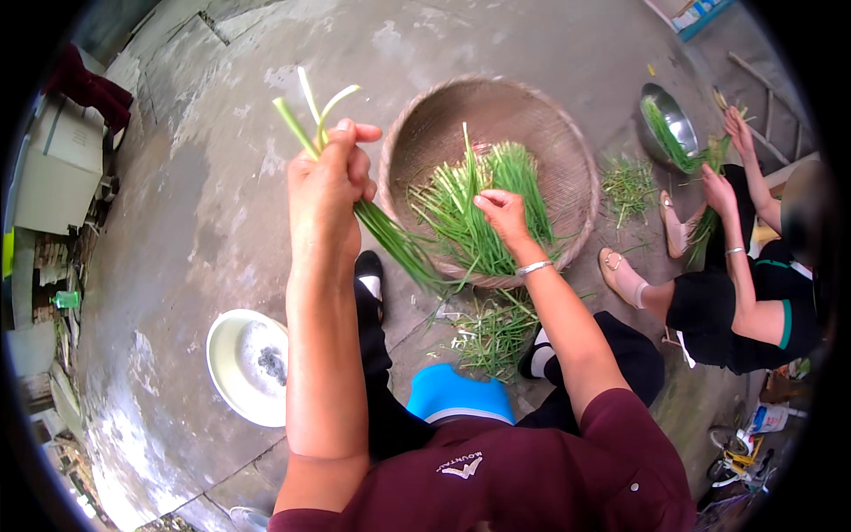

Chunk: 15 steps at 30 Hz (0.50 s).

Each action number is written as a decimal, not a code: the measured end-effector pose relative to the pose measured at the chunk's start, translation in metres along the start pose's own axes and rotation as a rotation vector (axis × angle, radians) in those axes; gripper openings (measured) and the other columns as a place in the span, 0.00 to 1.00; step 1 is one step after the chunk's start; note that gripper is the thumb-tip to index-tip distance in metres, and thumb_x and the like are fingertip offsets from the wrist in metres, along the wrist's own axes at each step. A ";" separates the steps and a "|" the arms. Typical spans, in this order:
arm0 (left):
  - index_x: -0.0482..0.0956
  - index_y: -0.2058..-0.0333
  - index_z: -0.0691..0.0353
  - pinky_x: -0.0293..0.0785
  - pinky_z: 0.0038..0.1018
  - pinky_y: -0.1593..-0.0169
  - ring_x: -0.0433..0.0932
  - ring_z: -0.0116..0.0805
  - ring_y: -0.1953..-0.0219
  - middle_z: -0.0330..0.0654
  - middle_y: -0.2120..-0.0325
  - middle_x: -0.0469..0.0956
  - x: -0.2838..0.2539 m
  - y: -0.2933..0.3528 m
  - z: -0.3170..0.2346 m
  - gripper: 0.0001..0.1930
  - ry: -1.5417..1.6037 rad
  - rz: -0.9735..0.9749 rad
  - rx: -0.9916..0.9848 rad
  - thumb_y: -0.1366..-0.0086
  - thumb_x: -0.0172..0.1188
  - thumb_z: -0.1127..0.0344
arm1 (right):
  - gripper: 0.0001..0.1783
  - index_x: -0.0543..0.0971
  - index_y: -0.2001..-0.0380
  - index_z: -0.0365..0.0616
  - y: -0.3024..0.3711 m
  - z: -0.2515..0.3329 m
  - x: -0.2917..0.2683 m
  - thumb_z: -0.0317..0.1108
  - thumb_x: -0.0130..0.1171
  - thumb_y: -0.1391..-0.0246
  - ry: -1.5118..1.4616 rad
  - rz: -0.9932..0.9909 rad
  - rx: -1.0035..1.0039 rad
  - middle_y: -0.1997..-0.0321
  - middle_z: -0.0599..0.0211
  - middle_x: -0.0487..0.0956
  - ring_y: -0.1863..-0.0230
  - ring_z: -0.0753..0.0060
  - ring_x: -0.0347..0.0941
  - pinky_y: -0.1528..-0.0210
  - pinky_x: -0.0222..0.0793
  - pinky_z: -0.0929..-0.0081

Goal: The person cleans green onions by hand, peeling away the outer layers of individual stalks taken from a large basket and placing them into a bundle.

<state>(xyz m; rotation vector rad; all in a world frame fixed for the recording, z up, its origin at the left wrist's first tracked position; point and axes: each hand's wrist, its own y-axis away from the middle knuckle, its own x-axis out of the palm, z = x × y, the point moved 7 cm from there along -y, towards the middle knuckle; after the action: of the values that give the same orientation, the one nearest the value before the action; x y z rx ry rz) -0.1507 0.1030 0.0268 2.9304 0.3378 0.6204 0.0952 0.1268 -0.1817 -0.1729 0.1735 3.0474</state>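
Note:
My left hand (337, 168) is closed round a small bunch of chives (390, 235). Their pale ends stick out above the fist, and the green leaves hang toward the near left rim of a round woven basket (581, 151). Over that basket my right hand (503, 215), with a bracelet at the wrist, has thumb and fingers pinched together on a chive stalk (467, 160) that points up and away. Beneath it lies a thick heap of chives (519, 177), pale ends mostly to the far left.
Trimmings (496, 337) lie by my feet, with another pile (628, 186) right of the basket. A white basin (232, 390) stands at left. A blue stool edge (461, 390) shows between my legs. At right a seated co-worker (745, 293) handles chives near a metal bowl (674, 115).

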 end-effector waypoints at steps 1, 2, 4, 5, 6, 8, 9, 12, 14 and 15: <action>0.70 0.75 0.67 0.52 0.17 0.83 0.51 0.18 0.89 0.29 0.92 0.55 0.005 0.000 0.003 0.11 -0.058 0.024 -0.019 0.44 0.46 0.64 | 0.08 0.75 0.77 0.37 0.003 0.019 -0.005 0.30 0.58 0.62 -0.030 -0.019 0.020 0.82 0.75 0.71 0.86 0.86 0.61 0.84 0.57 0.89; 0.70 0.74 0.66 0.51 0.16 0.83 0.50 0.17 0.89 0.29 0.91 0.55 0.008 0.002 0.002 0.11 -0.115 0.045 -0.029 0.44 0.47 0.63 | 0.08 0.75 0.77 0.37 0.006 0.043 -0.006 0.30 0.58 0.62 -0.021 -0.023 -0.001 0.82 0.75 0.71 0.86 0.86 0.61 0.84 0.57 0.89; 0.71 0.75 0.66 0.48 0.15 0.85 0.50 0.16 0.90 0.29 0.91 0.56 0.016 0.002 0.004 0.10 -0.097 0.075 -0.001 0.46 0.50 0.64 | 0.08 0.75 0.76 0.38 0.012 0.078 -0.013 0.30 0.58 0.61 -0.075 -0.038 0.013 0.83 0.75 0.71 0.86 0.87 0.61 0.85 0.57 0.89; 0.71 0.76 0.66 0.48 0.15 0.86 0.51 0.16 0.90 0.29 0.91 0.57 0.020 0.002 0.008 0.10 -0.117 0.076 -0.012 0.47 0.52 0.64 | 0.07 0.75 0.75 0.38 0.015 0.094 -0.017 0.30 0.57 0.60 -0.089 -0.011 -0.012 0.84 0.75 0.70 0.87 0.87 0.61 0.86 0.56 0.90; 0.71 0.76 0.66 0.48 0.15 0.86 0.51 0.16 0.90 0.29 0.91 0.57 0.024 0.003 0.011 0.10 -0.138 0.079 -0.022 0.49 0.53 0.64 | 0.07 0.75 0.75 0.38 0.018 0.109 -0.023 0.30 0.57 0.60 -0.081 -0.020 -0.027 0.84 0.75 0.70 0.87 0.87 0.61 0.86 0.56 0.90; 0.72 0.76 0.66 0.49 0.14 0.86 0.53 0.16 0.90 0.31 0.90 0.61 0.031 0.002 0.017 0.10 -0.121 0.109 -0.014 0.51 0.56 0.65 | 0.07 0.75 0.75 0.39 0.027 0.133 -0.034 0.30 0.56 0.59 -0.218 -0.026 -0.015 0.84 0.76 0.70 0.87 0.88 0.61 0.86 0.57 0.90; 0.72 0.76 0.66 0.49 0.14 0.86 0.54 0.16 0.90 0.32 0.89 0.62 0.034 0.002 0.020 0.09 -0.120 0.128 -0.006 0.52 0.57 0.65 | 0.07 0.75 0.75 0.39 0.032 0.145 -0.039 0.31 0.57 0.59 -0.207 -0.030 -0.023 0.84 0.76 0.70 0.87 0.88 0.61 0.86 0.57 0.90; 0.72 0.76 0.66 0.51 0.14 0.86 0.56 0.17 0.90 0.33 0.88 0.65 0.047 0.004 0.029 0.08 -0.118 0.152 -0.007 0.54 0.58 0.68 | 0.07 0.74 0.77 0.38 0.049 0.167 -0.052 0.31 0.57 0.60 -0.175 -0.036 -0.020 0.84 0.76 0.70 0.87 0.88 0.61 0.86 0.57 0.90; 0.72 0.76 0.66 0.52 0.15 0.86 0.56 0.17 0.91 0.35 0.87 0.66 0.057 0.009 0.036 0.08 -0.135 0.159 -0.028 0.55 0.59 0.69 | 0.06 0.74 0.79 0.38 0.061 0.174 -0.058 0.30 0.57 0.60 -0.168 -0.036 -0.019 0.85 0.75 0.70 0.87 0.88 0.61 0.86 0.57 0.91; 0.73 0.77 0.65 0.51 0.15 0.87 0.56 0.17 0.91 0.35 0.87 0.68 0.062 0.011 0.042 0.08 -0.125 0.185 -0.030 0.56 0.60 0.69 | 0.06 0.73 0.79 0.39 0.069 0.178 -0.058 0.30 0.58 0.60 -0.124 -0.010 -0.010 0.85 0.75 0.70 0.87 0.87 0.61 0.87 0.56 0.91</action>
<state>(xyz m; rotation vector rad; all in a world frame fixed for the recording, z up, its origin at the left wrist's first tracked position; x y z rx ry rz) -0.0765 0.1043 0.0143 2.9746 0.0437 0.4559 0.1268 0.0753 0.0078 0.0144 0.1489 3.0376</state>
